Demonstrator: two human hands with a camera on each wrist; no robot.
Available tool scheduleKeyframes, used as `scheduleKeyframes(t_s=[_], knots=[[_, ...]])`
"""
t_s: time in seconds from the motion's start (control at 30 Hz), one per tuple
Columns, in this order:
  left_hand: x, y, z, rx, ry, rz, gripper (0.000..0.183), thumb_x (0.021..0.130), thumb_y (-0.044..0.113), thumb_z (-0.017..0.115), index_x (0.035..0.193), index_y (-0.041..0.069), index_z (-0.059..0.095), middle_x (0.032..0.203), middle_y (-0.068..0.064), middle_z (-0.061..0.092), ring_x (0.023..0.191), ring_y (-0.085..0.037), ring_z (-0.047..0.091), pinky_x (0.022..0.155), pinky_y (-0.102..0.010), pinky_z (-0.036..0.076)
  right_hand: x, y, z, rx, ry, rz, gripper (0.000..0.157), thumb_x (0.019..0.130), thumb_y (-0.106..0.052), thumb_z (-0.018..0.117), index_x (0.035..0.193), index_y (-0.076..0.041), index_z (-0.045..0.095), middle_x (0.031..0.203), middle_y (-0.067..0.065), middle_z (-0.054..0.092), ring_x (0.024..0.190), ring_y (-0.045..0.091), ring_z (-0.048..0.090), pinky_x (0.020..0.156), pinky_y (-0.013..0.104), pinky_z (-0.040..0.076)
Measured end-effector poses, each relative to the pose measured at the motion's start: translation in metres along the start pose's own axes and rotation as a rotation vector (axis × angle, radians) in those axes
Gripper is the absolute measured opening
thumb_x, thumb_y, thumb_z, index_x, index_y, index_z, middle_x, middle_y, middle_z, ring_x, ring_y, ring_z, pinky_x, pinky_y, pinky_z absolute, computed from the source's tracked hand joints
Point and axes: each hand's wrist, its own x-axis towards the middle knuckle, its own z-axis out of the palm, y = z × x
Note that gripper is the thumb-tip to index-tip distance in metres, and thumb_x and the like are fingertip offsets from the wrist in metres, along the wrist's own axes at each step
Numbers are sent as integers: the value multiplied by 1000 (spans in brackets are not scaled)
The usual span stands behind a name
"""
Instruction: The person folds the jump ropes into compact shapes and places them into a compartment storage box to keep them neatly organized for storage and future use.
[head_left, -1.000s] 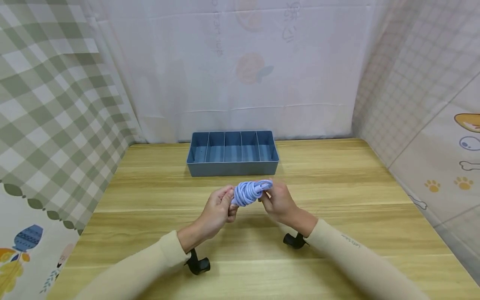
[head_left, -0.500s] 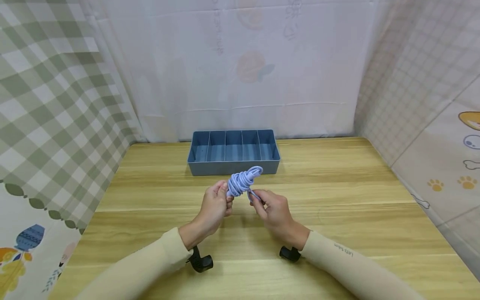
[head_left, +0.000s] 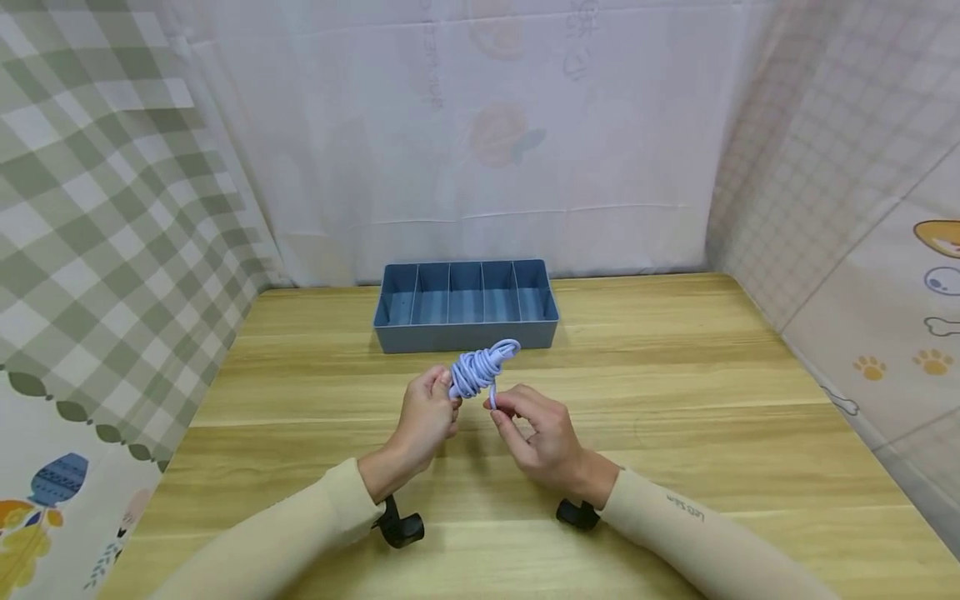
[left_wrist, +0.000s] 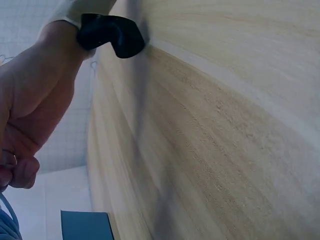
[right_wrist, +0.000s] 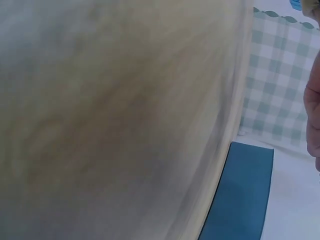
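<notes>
A roll of light blue cord (head_left: 472,373) is held up over the middle of the table (head_left: 675,375), tilted, with a loop poking out at its top end. The left hand (head_left: 423,412) grips the low end of the roll between its thumb and fingers. The right hand (head_left: 542,437) pinches a loose bit of the same cord with its thumb and finger, just beside the roll. There are small dark letters on the right sleeve (head_left: 708,533) (they are upside down and seem to start with "Let", but the rest is too small to be sure). The white cloth (head_left: 637,150) behind the table has faint marks like writing too, but I can't read them. A blue-gray tray (head_left: 465,338) with five slots in a row stands by the far edge, a bit left of the middle. It is near the roll, on the side away from the person. The wood goes on past both hands, so the left and right edges are well apart from them. The near edge is out of sight.
</notes>
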Motion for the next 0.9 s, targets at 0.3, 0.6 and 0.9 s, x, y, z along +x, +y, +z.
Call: scheduleKeyframes(t_s=[0.3, 0.6, 0.9], knots=[[-2, -4, 4, 123, 46, 55, 30, 112, 13, 37, 91, -1, 53, 71, -4, 46, 52, -12, 39, 43, -21, 33, 3, 0, 3, 214, 171, 187, 17, 86, 17, 71, 98, 6, 75, 82, 14, 71, 68, 19, 65, 65, 24, 56], [-4, -9, 2, 183, 50, 102, 29, 112, 11, 38, 95, -3, 57, 73, -4, 46, 57, -14, 43, 45, -22, 35, 9, -12, 9, 497, 349, 581, 12, 96, 11, 63, 100, 22, 62, 82, 11, 72, 64, 16, 70, 63, 33, 61], [-8, -11, -1, 264, 23, 163, 27, 112, 9, 39, 94, -1, 57, 73, -5, 47, 55, -15, 43, 44, -23, 38, 15, -18, 11, 559, 453, 776, 19, 95, 10, 65, 103, 25, 57, 79, 5, 72, 63, 14, 69, 62, 29, 61]])
